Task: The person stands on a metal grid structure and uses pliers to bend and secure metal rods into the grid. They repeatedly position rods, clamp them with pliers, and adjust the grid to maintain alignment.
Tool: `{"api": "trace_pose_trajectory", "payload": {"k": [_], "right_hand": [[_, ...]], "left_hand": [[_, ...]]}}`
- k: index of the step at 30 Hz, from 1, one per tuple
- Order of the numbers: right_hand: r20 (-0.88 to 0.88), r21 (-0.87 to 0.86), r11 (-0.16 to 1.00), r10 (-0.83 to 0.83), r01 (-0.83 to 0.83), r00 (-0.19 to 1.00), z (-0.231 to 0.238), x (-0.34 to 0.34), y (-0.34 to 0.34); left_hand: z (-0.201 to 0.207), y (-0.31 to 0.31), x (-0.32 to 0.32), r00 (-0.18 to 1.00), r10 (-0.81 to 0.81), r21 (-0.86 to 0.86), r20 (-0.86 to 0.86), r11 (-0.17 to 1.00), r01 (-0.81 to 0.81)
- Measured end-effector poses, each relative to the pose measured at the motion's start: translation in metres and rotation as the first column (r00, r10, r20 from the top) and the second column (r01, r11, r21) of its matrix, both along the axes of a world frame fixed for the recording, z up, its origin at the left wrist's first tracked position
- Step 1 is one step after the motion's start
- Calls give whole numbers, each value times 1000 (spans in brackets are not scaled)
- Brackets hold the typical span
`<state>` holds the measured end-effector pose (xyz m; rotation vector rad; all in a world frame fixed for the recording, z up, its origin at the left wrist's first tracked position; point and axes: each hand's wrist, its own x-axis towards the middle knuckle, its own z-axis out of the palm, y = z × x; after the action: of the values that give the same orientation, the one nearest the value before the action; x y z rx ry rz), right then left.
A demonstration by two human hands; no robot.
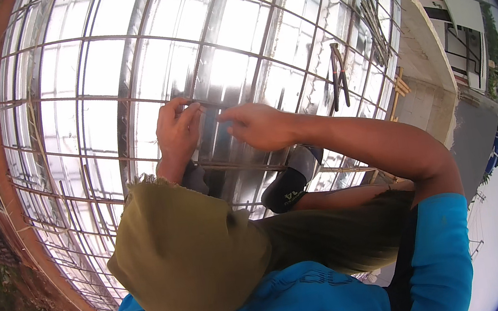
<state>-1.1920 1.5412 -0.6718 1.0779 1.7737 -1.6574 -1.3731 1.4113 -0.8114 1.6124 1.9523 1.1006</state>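
Across shiny decking (223, 80), one rebar (142, 99) runs left-right just beyond left hand (175, 130), the nearer, fingers curled; right hand (258, 127) half-closed, index out; can't tell holds.

Pale characters (293, 196) on black footwear (280, 190), dark lettering (306, 280) on blue shirt (337, 300)

A head-worn fisheye looks down, close over the left hand (178, 130) and right hand (258, 127).
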Motion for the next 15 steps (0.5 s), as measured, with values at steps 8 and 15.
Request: {"api": "trace_pose_trajectory", "payload": {"k": [8, 15], "right_hand": [[528, 732, 232, 400, -640, 749, 85, 150, 138], [68, 983, -148, -257, -109, 964, 51, 305, 172]], "left_hand": [[9, 11, -9, 985, 110, -206, 130, 975, -82], [4, 48, -30, 811, 287, -497, 509, 868, 5]]}}
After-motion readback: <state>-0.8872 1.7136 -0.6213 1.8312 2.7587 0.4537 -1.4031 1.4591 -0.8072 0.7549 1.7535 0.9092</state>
